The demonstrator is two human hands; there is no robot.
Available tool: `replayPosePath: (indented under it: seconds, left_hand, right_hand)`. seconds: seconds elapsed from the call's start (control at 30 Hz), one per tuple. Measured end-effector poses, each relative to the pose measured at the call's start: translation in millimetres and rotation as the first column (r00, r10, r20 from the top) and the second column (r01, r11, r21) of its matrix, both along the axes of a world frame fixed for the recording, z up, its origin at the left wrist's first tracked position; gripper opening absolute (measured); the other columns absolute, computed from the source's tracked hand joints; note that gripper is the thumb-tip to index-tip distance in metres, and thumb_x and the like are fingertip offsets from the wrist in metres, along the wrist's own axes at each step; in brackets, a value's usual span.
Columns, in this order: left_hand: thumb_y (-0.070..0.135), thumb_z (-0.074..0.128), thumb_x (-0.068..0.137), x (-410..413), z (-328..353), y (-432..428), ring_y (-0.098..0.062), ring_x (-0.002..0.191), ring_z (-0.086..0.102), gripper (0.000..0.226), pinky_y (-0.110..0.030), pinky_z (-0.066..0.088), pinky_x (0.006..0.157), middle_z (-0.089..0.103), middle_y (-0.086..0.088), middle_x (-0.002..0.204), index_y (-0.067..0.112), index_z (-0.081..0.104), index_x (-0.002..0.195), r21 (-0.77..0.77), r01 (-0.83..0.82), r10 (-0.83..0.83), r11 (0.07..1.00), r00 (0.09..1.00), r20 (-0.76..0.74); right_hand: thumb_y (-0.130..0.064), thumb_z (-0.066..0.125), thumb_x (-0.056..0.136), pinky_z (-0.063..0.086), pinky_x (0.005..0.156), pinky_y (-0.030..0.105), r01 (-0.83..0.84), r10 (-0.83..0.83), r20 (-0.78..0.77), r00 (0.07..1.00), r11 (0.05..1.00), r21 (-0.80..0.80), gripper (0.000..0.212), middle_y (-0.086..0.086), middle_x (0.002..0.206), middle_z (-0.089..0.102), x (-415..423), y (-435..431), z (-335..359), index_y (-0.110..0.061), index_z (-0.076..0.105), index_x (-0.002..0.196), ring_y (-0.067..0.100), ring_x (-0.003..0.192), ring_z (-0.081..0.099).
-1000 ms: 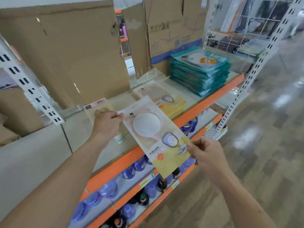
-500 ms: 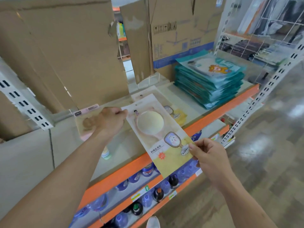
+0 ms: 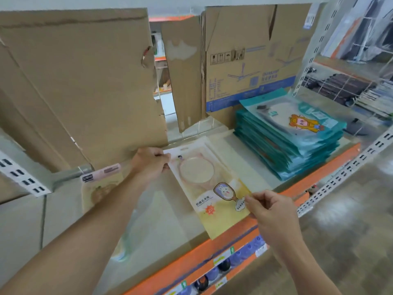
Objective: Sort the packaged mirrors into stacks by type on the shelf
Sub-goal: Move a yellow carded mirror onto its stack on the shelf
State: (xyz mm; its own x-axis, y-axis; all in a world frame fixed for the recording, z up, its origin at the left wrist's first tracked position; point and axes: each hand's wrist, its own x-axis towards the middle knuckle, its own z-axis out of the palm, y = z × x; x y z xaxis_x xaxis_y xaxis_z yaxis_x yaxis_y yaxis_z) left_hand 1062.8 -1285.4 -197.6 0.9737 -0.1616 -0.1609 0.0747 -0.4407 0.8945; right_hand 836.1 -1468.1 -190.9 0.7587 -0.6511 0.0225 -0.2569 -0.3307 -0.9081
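The left hand [image 3: 148,165] is curled round the far top corner of a yellow packaged hand mirror [image 3: 212,188], thumb on top and fingers tucked beneath. The right hand [image 3: 270,211] pinches the pack's near right edge between thumb and forefinger, with the other fingers loosely bent behind. Between the two hands the pack lies nearly flat and face up. Its long axis runs on a slant from the left hand back by the cardboard boxes [image 3: 85,81] down to the right hand. The hang-hole end points away, and the yellow printed end juts out past the orange front edge of the shelf [image 3: 191,258]. The pale edges of more packs of the same kind [image 3: 214,149] peek out just beyond the left hand's fingertips. Well off past the right hand stands a tall stack of teal mirror packs [image 3: 291,137]. Under the left forearm lies a pink-topped pack [image 3: 100,188], too blurred to make out clearly.
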Motion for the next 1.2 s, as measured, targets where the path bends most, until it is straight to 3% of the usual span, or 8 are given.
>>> replayPosePath:
  seconds: [0.2,0.33,0.43,0.6,0.73,0.83,1.0,1.2]
  left_hand:
    - [0.010,0.069,0.081,18.8,-1.1,-16.2,-0.017,0.056,0.059,0.017,-0.038,0.059,0.080,0.060,-0.002,0.056,0.012,0.066,0.065,-0.056,-0.031,0.030,0.998,0.999,-0.014]
    - [0.011,0.068,0.082,24.1,-5.0,-23.6,-0.005,0.046,0.061,0.011,-0.020,0.057,0.065,0.067,-0.008,0.076,0.005,0.070,0.091,0.019,0.004,-0.005,1.000,1.000,0.027]
    - [0.013,0.070,0.080,25.2,-6.5,-26.2,-0.015,0.057,0.064,0.022,-0.033,0.058,0.077,0.067,-0.005,0.080,0.011,0.067,0.102,0.041,0.013,-0.014,0.999,1.000,0.025]
    - [0.028,0.071,0.078,27.8,-5.5,-24.3,-0.020,0.081,0.063,0.022,-0.032,0.054,0.081,0.068,-0.001,0.079,0.021,0.072,0.099,0.136,0.043,-0.047,0.990,0.999,0.028]
    - [0.025,0.070,0.083,27.5,-9.2,-25.2,-0.018,0.077,0.063,0.012,-0.035,0.056,0.084,0.070,0.000,0.080,0.020,0.073,0.093,0.023,0.022,-0.021,1.000,0.999,-0.033]
    - [0.020,0.069,0.084,28.8,-11.9,-26.9,-0.018,0.067,0.061,0.005,-0.036,0.057,0.078,0.070,-0.003,0.073,0.021,0.072,0.080,0.004,0.011,-0.011,1.000,0.999,-0.038]
    - [0.014,0.067,0.086,31.4,-9.6,-31.0,-0.015,0.052,0.052,0.005,-0.015,0.048,0.050,0.061,-0.007,0.063,0.013,0.071,0.082,-0.021,-0.067,0.066,0.998,0.997,-0.042]
    - [0.026,0.064,0.086,29.0,-5.6,-27.7,-0.018,0.067,0.061,0.014,-0.027,0.052,0.073,0.065,-0.002,0.071,0.018,0.073,0.093,0.060,-0.061,0.060,0.996,0.998,0.010]
  right_hand:
    - [-0.020,0.069,0.084,0.051,0.058,0.040,-0.003,0.001,-0.050,0.999,0.999,-0.041,0.014,0.001,0.060,0.065,20.5,-6.7,-3.1,-0.025,0.069,0.072,0.028,0.062,0.063]
    - [-0.022,0.070,0.083,0.043,0.053,0.030,0.010,-0.018,-0.094,0.995,0.996,-0.085,0.014,-0.003,0.055,0.062,25.6,-9.5,-6.1,-0.026,0.068,0.070,0.017,0.053,0.055]
    - [-0.024,0.071,0.082,0.034,0.050,0.030,0.028,-0.038,-0.105,0.994,0.996,-0.090,0.017,-0.004,0.047,0.048,25.7,-10.5,-6.9,-0.029,0.065,0.067,0.010,0.045,0.039]
    - [-0.031,0.069,0.083,0.034,0.049,0.027,0.002,-0.019,-0.170,0.985,0.995,-0.099,0.012,-0.006,0.047,0.042,24.8,-13.1,-10.4,-0.028,0.070,0.094,0.012,0.048,0.042]
    - [-0.036,0.063,0.087,0.032,0.048,0.026,-0.031,0.014,-0.201,0.979,0.996,-0.083,0.012,-0.001,0.047,0.047,23.2,-14.5,-12.1,-0.035,0.072,0.095,0.008,0.045,0.037]
    - [-0.037,0.060,0.089,0.037,0.049,0.028,-0.053,0.038,-0.203,0.978,0.996,-0.071,0.013,0.006,0.063,0.066,22.5,-14.8,-15.8,-0.041,0.072,0.087,0.010,0.048,0.043]
    - [-0.031,0.058,0.092,0.026,0.043,0.020,-0.083,0.067,-0.183,0.981,0.993,-0.080,0.019,0.000,0.047,0.051,22.6,-14.5,-13.0,-0.041,0.072,0.083,0.008,0.044,0.032]
    - [-0.032,0.057,0.090,0.052,0.070,0.039,-0.051,0.017,-0.204,0.979,0.986,-0.161,0.022,0.010,0.076,0.069,26.6,-21.0,-7.4,-0.022,0.072,0.079,0.027,0.075,0.062]
